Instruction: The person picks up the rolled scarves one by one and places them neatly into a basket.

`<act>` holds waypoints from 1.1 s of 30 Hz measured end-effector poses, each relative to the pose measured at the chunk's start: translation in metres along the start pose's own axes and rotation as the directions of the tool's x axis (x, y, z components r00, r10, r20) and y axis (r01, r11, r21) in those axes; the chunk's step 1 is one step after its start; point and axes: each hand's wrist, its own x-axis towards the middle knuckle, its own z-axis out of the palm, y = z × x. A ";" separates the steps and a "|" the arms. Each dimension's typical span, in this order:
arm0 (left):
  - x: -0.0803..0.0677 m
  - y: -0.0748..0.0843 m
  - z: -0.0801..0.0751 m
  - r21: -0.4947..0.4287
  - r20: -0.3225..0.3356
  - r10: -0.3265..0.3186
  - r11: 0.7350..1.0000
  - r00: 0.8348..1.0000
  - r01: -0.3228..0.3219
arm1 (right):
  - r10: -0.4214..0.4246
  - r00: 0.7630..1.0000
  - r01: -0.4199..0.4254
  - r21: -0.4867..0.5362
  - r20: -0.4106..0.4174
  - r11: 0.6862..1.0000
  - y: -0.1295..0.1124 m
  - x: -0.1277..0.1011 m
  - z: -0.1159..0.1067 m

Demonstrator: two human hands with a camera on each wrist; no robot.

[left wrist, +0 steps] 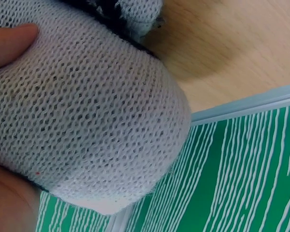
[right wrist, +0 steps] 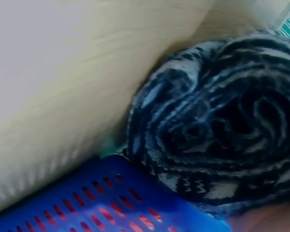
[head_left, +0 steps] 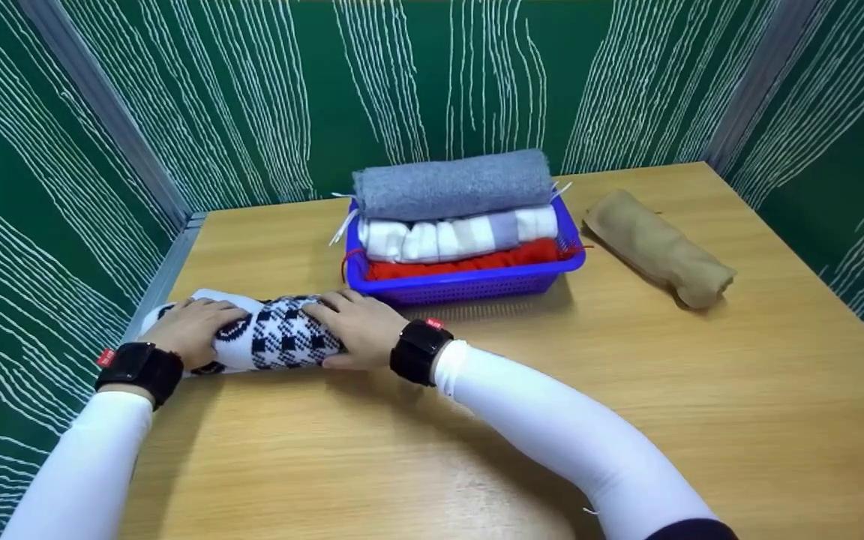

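Both hands sit on a rolled black-and-white knit scarf (head_left: 267,341) lying on the wooden table (head_left: 477,420), near its left edge and just in front of the blue basket (head_left: 469,283). The left hand (head_left: 190,330) wraps over the roll's white end, thumb pressed into the knit in the left wrist view, and the right hand (head_left: 357,328) curls over the checked end — so each hand is grasping the scarf, not resting loose. The roll looks tight and finished (its spiral shows end-on in the right wrist view).

In the basket lie three rolls already: a grey roll (head_left: 453,184) on top, a striped white-and-grey one (head_left: 458,234), and a red one (head_left: 469,262). A tan roll (head_left: 661,247) lies on the table to the basket's right, well apart from the hands. By my reading the rolling is about done — what is left is getting this scarf and the tan one into the basket.
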 end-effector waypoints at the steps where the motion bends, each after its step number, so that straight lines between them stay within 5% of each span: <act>1: 0.000 0.000 0.000 -0.008 0.006 -0.007 1.000 1.000 0.007 | 0.014 1.000 -0.014 0.006 0.007 1.000 0.000 0.000 0.000; 14: 0.000 -0.003 0.000 -0.081 0.038 -0.067 0.994 0.997 0.070 | 0.134 0.986 -0.137 0.032 0.099 0.990 -0.001 0.002 0.008; 22: 0.001 -0.006 -0.004 -0.154 0.064 -0.128 0.979 0.990 0.136 | 0.121 0.988 -0.124 0.031 0.094 0.992 -0.001 0.001 0.008; 33: -0.004 -0.011 -0.007 -0.177 0.001 -0.121 0.977 0.993 0.119 | 0.102 0.994 -0.102 -0.008 0.044 0.995 -0.008 -0.001 0.005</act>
